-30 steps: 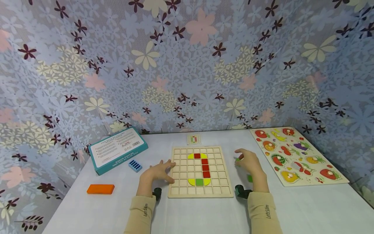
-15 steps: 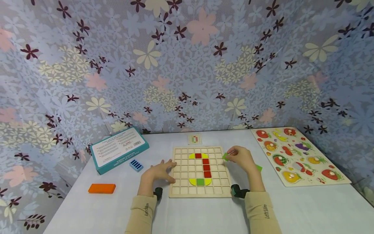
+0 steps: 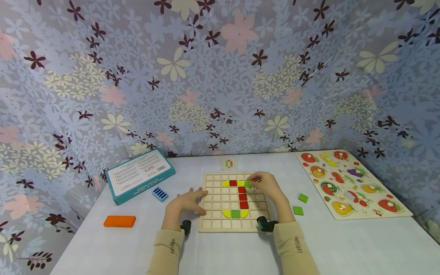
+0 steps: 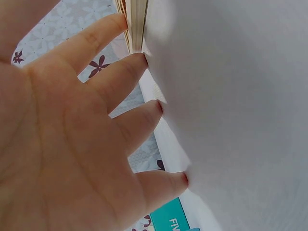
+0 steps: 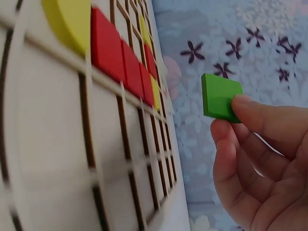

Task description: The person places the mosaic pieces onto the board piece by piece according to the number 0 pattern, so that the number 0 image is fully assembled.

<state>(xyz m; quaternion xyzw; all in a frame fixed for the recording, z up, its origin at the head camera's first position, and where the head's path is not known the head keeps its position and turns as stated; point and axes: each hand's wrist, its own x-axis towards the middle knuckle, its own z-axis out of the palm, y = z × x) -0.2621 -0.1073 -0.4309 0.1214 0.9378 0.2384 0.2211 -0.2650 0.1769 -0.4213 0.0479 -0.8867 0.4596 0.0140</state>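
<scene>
My right hand (image 3: 268, 186) pinches a green square tile (image 5: 220, 97) between thumb and fingers, over the upper right part of the wooden grid board (image 3: 213, 225). In the right wrist view the tile hangs apart from the grid. Set into the board are a column of red tiles (image 3: 242, 197), one more red tile (image 3: 233, 183) at the top, yellow curved pieces (image 3: 226, 214) and one green tile (image 3: 235, 214) at the bottom. My left hand (image 3: 185, 201) spreads its fingers at the board's left edge. The left wrist view shows its fingertips (image 4: 139, 58) on the white table and the board's side.
Two loose green tiles (image 3: 298, 211) lie right of the board. Further right is a fruit puzzle board (image 3: 361, 187). A small pattern card (image 3: 229, 164) sits behind the grid. On the left are a teal box (image 3: 141, 175), a blue slotted block (image 3: 160, 194) and an orange block (image 3: 119, 221).
My right hand has picked up a green tile from the table right of the board and carried it left over the grid. The left hand stays at the board's edge.
</scene>
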